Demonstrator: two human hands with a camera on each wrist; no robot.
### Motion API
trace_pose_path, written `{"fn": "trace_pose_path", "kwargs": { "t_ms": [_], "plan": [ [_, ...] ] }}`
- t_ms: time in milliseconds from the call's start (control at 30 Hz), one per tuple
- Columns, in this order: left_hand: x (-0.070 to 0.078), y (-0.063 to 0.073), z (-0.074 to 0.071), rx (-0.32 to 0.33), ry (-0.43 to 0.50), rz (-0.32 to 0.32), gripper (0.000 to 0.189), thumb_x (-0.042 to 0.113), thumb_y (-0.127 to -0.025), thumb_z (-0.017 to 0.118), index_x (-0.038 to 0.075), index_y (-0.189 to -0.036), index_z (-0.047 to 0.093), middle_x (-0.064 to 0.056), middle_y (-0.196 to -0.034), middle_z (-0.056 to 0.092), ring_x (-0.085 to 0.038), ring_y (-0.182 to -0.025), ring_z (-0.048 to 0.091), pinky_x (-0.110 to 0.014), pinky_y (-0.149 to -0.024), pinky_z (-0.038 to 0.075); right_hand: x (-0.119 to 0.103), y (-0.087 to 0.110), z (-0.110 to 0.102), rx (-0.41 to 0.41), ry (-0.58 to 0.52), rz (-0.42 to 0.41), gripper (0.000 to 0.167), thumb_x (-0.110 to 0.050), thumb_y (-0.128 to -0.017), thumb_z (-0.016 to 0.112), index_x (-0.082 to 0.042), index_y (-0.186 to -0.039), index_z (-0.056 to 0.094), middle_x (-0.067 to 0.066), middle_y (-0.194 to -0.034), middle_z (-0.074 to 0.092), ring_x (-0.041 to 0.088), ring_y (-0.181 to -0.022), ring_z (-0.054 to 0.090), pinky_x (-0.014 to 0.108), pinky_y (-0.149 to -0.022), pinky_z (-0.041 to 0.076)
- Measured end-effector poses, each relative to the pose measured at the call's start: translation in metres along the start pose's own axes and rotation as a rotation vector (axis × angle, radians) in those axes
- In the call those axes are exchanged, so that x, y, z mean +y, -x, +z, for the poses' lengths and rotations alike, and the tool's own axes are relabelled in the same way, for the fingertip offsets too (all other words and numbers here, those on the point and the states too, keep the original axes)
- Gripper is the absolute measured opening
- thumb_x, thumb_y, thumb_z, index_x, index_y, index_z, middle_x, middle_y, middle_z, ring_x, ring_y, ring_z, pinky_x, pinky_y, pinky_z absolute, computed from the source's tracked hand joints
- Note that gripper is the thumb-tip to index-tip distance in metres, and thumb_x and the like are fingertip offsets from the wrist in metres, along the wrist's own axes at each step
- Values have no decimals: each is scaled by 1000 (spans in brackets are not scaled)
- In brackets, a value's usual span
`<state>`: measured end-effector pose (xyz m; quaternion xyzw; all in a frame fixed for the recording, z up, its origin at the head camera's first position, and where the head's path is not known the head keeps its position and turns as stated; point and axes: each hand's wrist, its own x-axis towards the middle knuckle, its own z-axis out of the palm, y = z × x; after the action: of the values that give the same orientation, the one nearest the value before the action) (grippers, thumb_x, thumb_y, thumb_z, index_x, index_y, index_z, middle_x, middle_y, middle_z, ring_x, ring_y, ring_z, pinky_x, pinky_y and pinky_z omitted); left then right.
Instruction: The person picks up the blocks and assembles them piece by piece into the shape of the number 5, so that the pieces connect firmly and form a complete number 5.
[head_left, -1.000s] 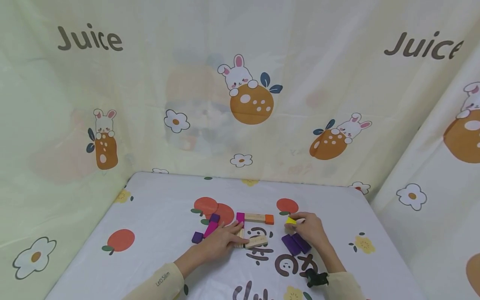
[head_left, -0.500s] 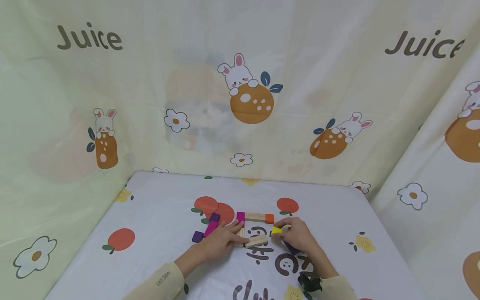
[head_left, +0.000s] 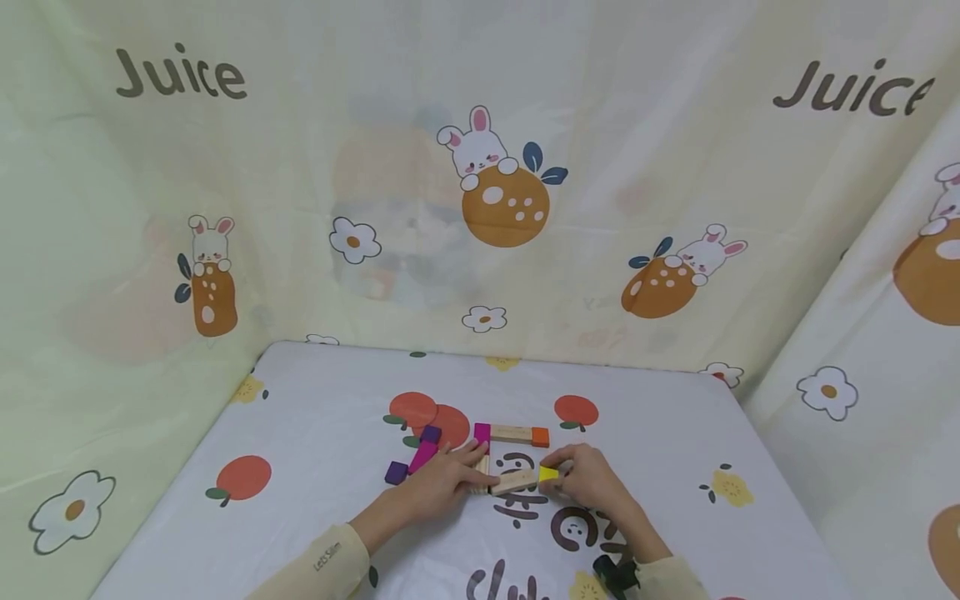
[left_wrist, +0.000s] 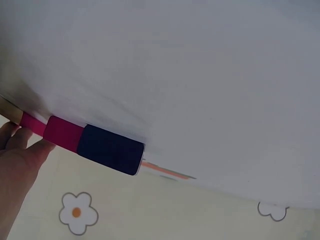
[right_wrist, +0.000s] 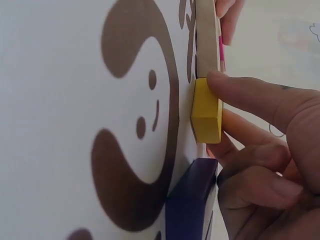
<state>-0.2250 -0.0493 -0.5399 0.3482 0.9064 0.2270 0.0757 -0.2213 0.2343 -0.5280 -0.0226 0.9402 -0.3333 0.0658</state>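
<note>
The left hand [head_left: 441, 485] lies with fingers extended; the right hand [head_left: 594, 478] pinches narrowly. Between them sits a plain wooden block [head_left: 514, 482]; at its right-hand end, in that pinch, the yellow block [head_left: 548, 473]. Light pressure should best keep their faces flush.

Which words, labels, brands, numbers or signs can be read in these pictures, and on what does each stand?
"Juice": wall cloth, upper left.
"Juice": wall cloth, upper right, last letter cut by a fold.
"Let's Slim": left sleeve; small, spelling uncertain.
Brown lettering on tablecloth: partly covered, I cannot read it.
Yellow block: no text seen.
</note>
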Motion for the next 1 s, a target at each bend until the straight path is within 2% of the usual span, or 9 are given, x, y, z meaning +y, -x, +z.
{"fn": "trace_pose_path", "kwargs": {
  "t_ms": [133, 333, 533, 1000],
  "plan": [
    [0, 0, 0, 2, -7, 0, 45, 5, -105, 60, 35, -138, 71, -8, -169, 42, -34, -163, 31, -67, -128, 25, -2, 2, -5, 3, -3, 6, 30, -17, -78, 94, -14, -106, 83, 4, -111, 78, 16, -74, 56, 28, -62, 46],
    [-1, -1, 2, 5, -1, 7, 46, 5, -105, 60, 35, -138, 71, -8, -169, 42, -34, -163, 30, -68, -128, 24, -1, 5, -14, 8, -22, 29, 31, -14, -79, 92, -12, -109, 82, 4, -108, 78, 17, -75, 54, 30, -63, 44],
    [-5, -2, 4, 9, -13, 6, 47, 5, -105, 61, 37, -138, 71, -7, -169, 42, -33, -163, 31, -68, -127, 26, 6, 4, -10, -3, -31, 36, 31, -13, -78, 93, -13, -107, 82, 2, -106, 77, 18, -77, 53, 30, -65, 43],
    [-4, -1, 4, 8, -7, 10, 47, 5, -104, 61, 36, -138, 71, -8, -169, 42, -34, -163, 31, -68, -128, 24, 3, 8, -7, -5, -7, 37, 28, -11, -80, 91, -15, -106, 83, 4, -111, 75, 18, -79, 52, 29, -66, 42]
  ]
}}
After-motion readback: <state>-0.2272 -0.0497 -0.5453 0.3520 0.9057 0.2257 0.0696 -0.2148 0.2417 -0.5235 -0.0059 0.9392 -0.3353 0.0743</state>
